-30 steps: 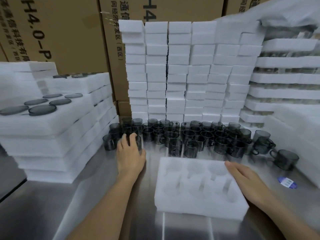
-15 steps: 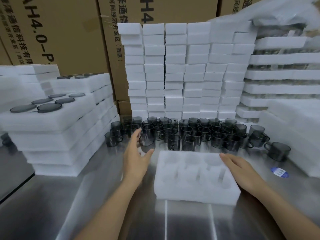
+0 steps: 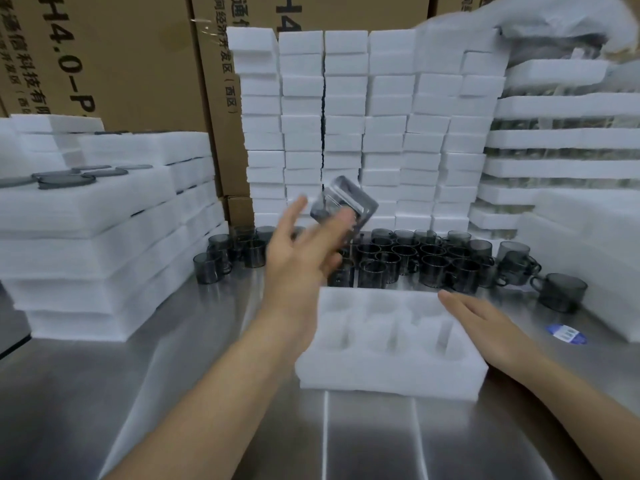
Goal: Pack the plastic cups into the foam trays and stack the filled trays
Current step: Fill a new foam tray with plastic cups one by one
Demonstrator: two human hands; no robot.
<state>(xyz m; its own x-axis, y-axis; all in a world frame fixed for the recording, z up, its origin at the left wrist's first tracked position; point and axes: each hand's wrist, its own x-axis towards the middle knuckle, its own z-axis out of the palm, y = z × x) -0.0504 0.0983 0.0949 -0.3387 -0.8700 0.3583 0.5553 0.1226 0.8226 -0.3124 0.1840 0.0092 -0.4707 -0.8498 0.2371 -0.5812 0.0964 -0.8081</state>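
Smoky grey cup (image 3: 343, 202), tilted, pinched in left hand (image 3: 298, 265); right hand (image 3: 485, 323) flat on foam tray (image 3: 381, 372)

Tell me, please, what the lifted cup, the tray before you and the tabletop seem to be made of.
Cup in the left hand: probably plastic, smoke-grey, transparent and glossy; white foam blocks show through it. Tray: white foam, matte, slightly fuzzy, with soft-edged pockets. Tabletop: apparently brushed stainless steel, showing streaky reflections.

Glossy brushed-metal table (image 3: 173, 393), matt white foam tray (image 3: 391, 372), smoky translucent plastic cups (image 3: 429, 261), seemingly smooth, matt cardboard boxes (image 3: 131, 57)
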